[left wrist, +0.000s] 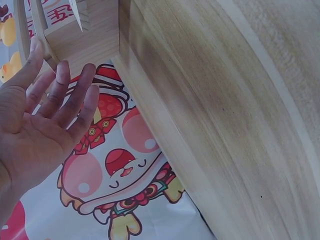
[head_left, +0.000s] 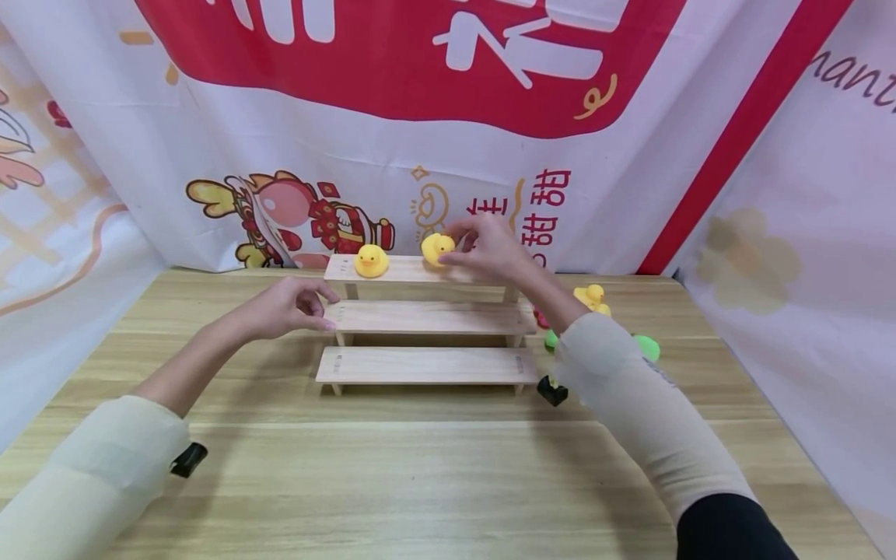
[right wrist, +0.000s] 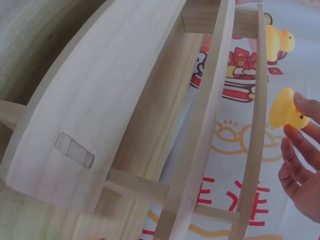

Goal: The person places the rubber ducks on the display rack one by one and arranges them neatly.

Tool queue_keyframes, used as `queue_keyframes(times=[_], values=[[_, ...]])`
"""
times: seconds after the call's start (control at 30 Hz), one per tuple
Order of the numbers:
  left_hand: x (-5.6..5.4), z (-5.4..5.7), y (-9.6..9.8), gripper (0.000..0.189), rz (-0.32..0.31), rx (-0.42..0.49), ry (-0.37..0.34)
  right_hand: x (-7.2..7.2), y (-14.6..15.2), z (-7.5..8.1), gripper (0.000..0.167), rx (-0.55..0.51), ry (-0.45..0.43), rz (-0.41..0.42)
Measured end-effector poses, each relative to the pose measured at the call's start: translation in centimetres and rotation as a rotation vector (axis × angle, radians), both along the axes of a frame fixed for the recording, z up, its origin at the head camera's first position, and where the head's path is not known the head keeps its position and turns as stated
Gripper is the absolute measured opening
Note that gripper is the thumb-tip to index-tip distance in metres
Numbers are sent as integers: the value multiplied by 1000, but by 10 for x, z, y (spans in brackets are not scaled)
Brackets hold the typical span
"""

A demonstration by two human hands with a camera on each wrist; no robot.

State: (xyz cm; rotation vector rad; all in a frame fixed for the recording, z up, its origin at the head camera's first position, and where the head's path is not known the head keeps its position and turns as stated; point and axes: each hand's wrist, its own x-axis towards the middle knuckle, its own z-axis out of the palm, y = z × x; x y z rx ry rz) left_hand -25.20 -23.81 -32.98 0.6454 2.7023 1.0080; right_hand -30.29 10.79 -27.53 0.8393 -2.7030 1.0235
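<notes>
A three-tier wooden display stand [head_left: 427,317] stands on the table. On the left part of its top tier sits a yellow rubber duck [head_left: 371,263]. My right hand [head_left: 490,247] pinches a second rubber duck [head_left: 435,250] between thumb and fingers, at the right half of that tier. In the right wrist view this held duck [right wrist: 284,110] shows by the top plank's edge; whether it touches the plank I cannot tell. At the stand's left end is my left hand [head_left: 290,308], thumb and fingertips by the middle tier. Its fingers [left wrist: 82,92] look loosely extended in the left wrist view.
Right of the stand, partly behind my right forearm, lie more yellow ducks [head_left: 592,297], a green item [head_left: 647,347] and a small black object [head_left: 553,390]. A printed cloth [head_left: 392,171] hangs behind the table. Wooden tabletop [head_left: 392,474] extends in front.
</notes>
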Motion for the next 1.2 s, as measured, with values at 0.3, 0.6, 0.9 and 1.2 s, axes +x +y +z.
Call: queue_keyframes(times=[0.3, 0.6, 0.9, 1.2], values=[[1, 1, -2, 38, -6, -3, 12, 3, -8, 2, 37, 20, -34, -15], [1, 2, -1, 38, -5, -6, 11, 6, -15, 4, 36, 65, -62, -33], [-1, 3, 0, 38, -5, -11, 11, 9, -14, 7, 37, 90, -73, -38], [1, 3, 1, 38, -10, -13, 14, 10, -14, 6, 36, 88, -90, -32]])
